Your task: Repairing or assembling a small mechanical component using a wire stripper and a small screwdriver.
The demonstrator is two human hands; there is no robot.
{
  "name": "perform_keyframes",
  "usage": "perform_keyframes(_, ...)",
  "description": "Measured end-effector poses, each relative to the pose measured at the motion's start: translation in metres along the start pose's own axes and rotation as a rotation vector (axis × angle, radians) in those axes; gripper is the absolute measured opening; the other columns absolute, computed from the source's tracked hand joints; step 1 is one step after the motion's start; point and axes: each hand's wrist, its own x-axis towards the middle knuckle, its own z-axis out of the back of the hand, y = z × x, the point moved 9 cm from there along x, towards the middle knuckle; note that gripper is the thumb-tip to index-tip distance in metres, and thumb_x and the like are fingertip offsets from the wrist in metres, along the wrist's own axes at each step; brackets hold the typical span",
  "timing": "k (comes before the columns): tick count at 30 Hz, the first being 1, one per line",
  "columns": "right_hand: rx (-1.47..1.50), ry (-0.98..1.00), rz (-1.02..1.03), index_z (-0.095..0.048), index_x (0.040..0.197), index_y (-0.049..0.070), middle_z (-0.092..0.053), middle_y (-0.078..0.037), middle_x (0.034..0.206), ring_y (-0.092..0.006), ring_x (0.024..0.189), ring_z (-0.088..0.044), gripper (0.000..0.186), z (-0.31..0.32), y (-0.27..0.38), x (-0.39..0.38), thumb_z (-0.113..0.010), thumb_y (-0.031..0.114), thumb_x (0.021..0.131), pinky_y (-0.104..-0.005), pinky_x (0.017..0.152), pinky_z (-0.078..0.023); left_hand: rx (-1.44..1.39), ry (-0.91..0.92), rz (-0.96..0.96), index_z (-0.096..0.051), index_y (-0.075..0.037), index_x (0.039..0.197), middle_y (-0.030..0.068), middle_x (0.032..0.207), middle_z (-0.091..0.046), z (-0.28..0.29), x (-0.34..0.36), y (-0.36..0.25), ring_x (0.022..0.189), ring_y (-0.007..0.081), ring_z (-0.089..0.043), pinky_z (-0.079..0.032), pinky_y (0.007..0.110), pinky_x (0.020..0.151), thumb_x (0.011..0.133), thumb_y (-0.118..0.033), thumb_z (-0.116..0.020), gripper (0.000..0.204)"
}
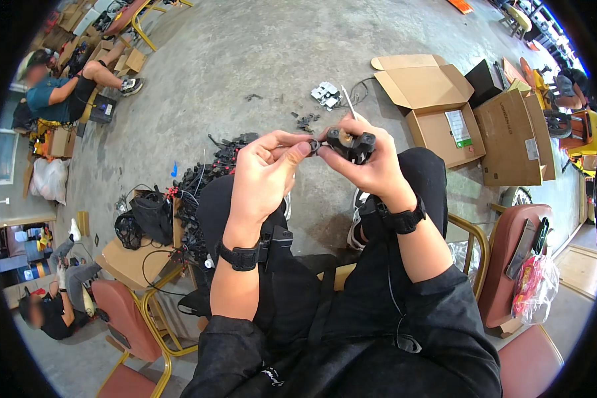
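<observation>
My left hand (265,176) pinches a small dark ring-like piece (314,147) between thumb and fingertips in front of me. Just right of it, my right hand (375,169) grips a chunky black part (351,144) with a brass-coloured bit inside, its thumb reaching toward the small piece. A thin white strip (348,99) sticks up behind the right fingers; where it ends is hidden. On the floor beyond are small black pieces (306,123) and a white mechanical part (326,95) near a dark cable.
An open cardboard box (421,99) and larger carton (501,162) stand front-right. A pile of black parts (209,166) lies left of my legs. Padded chairs (123,312) flank me. Co-workers (56,93) sit at far left, lower left (56,312) and far right (570,89).
</observation>
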Motion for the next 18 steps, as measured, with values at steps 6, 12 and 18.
perform_keyframes(6, -0.029, 0.022, 0.055, -0.062, 0.089, 0.001, -0.061, -0.006, 0.079, -0.0123, 0.070, -0.055, 0.025, -0.001, 0.002, 0.000, -0.077, 0.009, 0.071, -0.0254, 0.064, -0.044, -0.032, 0.038, 0.046, -0.061, 0.002, 0.100, -0.0028, 0.061, -0.056, -0.003, -0.001, 0.002, 0.041, -0.0016, -0.031, -0.021, 0.019, 0.037, 0.088, -0.013, -0.063, 0.020)
perform_keyframes(12, 0.200, 0.100, -0.275, -0.062, 0.090, 0.001, -0.061, -0.002, 0.078, -0.0070, 0.072, -0.054, 0.027, -0.005, -0.022, -0.005, -0.078, 0.014, 0.072, -0.0229, 0.064, -0.043, 0.051, 0.069, 0.104, -0.061, 0.002, 0.101, -0.0027, 0.061, -0.056, -0.006, -0.003, 0.004, 0.041, -0.0016, -0.031, -0.021, 0.019, 0.037, 0.089, -0.013, -0.062, 0.019)
perform_keyframes(18, 0.221, 0.120, -0.282, -0.063, 0.090, 0.001, -0.062, 0.000, 0.076, -0.0052, 0.071, -0.053, 0.026, -0.008, -0.020, -0.003, -0.077, 0.015, 0.074, -0.0216, 0.064, -0.043, 0.036, 0.075, 0.056, -0.060, 0.003, 0.102, -0.0059, 0.058, -0.048, -0.007, -0.003, 0.000, 0.041, -0.0016, -0.026, -0.017, 0.020, 0.037, 0.091, -0.009, -0.057, 0.016)
